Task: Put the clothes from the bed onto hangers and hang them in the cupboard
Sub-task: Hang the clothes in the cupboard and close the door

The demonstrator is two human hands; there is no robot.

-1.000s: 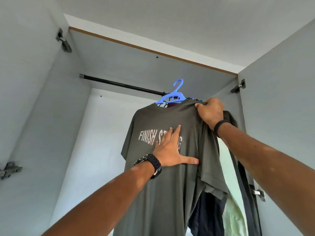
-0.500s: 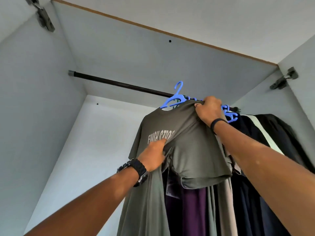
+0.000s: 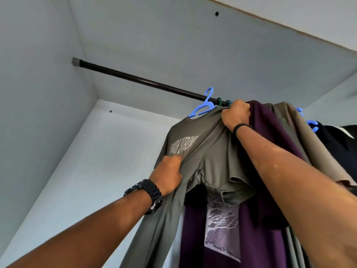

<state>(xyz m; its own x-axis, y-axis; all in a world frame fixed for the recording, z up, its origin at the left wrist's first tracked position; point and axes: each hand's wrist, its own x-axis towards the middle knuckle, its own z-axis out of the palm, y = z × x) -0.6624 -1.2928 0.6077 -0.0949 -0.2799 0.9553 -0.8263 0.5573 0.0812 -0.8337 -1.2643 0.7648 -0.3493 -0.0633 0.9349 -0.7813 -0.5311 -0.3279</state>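
I'm looking up into the cupboard, and the olive-grey T-shirt sits on a blue hanger right at the dark rail; I can't quite tell from this angle whether the hook is over the rail or only against it. The shirt carries pale "FINISH STRONG" lettering across the chest, and its fabric is bunched and pulled into folds between my two hands. My right hand is closed tight on the shoulder seam near the hanger's top. My left hand, with a black watch on its wrist, is curled into the chest cloth just under the lettering. Just behind hangs a purple printed shirt, with darker clothes further right
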